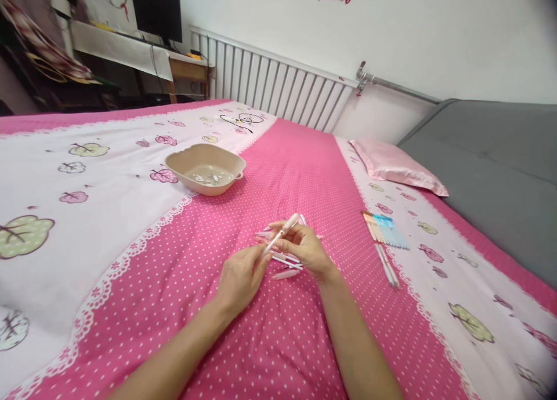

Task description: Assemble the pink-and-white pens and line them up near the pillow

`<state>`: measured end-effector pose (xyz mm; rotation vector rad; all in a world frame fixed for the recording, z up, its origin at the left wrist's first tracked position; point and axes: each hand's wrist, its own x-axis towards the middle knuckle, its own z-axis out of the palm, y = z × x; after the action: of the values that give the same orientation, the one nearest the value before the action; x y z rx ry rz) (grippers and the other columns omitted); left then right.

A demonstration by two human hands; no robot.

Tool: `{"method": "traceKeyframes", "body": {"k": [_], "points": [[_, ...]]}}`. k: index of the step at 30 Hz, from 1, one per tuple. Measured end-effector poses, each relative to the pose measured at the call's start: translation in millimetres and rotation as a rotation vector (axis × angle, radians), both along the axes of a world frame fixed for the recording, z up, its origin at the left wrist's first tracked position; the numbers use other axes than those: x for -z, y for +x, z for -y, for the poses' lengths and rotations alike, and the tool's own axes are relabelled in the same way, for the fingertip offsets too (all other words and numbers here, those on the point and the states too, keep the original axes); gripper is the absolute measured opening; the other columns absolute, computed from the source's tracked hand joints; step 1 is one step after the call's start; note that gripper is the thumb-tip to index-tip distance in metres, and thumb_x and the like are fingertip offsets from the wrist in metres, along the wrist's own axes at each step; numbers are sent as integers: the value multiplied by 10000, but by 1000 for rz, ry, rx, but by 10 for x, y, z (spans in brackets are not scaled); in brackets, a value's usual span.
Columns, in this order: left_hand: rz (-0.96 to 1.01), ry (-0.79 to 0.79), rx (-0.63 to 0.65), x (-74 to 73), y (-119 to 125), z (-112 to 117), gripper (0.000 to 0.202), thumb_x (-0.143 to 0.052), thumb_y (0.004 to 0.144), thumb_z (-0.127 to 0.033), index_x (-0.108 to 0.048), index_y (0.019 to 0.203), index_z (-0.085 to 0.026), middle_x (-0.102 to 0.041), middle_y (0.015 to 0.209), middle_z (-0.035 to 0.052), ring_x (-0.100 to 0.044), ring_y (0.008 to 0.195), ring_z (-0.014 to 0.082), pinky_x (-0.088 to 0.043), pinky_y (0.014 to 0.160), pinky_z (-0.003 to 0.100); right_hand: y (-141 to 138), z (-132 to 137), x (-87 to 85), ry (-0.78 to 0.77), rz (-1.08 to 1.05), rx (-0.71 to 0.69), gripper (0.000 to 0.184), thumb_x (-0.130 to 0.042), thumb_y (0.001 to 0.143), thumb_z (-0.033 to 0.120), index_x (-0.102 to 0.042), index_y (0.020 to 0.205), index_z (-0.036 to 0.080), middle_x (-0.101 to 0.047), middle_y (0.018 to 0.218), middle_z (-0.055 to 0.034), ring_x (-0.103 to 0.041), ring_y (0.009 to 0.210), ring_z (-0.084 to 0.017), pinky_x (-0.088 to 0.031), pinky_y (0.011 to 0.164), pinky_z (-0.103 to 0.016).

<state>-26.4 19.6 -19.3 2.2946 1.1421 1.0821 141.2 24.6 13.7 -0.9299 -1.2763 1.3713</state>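
Observation:
A white and pale pink pen (281, 233) is held slantwise between my two hands, its clip end up and to the right. My left hand (242, 277) is closed around the lower end. The fingers of my right hand (304, 248) grip the upper part near the clip. Just beneath my hands lies a loose pile of pink and white pen parts (287, 273) on the pink dotted bedspread. My fingers hide some of that pile.
A beige basin (204, 167) with small pale pieces inside stands ahead on the left. To the right lie a row of orange and blue pens (384, 229) and a few pinkish pens (387, 265). A pink pillow (398, 167) and a black cable (243, 120) are farther off.

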Motion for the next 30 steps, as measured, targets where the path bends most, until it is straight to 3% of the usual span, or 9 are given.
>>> {"method": "traceKeyframes", "body": {"k": [8,22,30], "points": [[-27,9,-5,7,1,3,215,-399,898,-284,-548,790,-175,-584,660,7,-522,582,118,-353,549,228,-23,8,-18,-2,-1,38,346,-738,673,247,-643,1005,213,-688,871,-21,-649,816,-151,-534,730,-280],[-24,15,2,4,-5,11,220,-388,901,-284,-556,813,-172,-619,697,18,-549,604,122,-379,569,227,-16,10,-14,-22,-3,-16,362,-744,663,236,-647,1010,208,-692,880,-25,-649,865,-163,-524,767,-293],[-9,14,2,-10,-2,17,228,-387,905,-295,-572,839,-178,-593,656,4,-528,573,110,-367,554,220,-89,11,-55,-14,43,52,231,-771,610,327,-679,758,176,-677,854,-35,-633,767,-157,-506,716,-284]]}}
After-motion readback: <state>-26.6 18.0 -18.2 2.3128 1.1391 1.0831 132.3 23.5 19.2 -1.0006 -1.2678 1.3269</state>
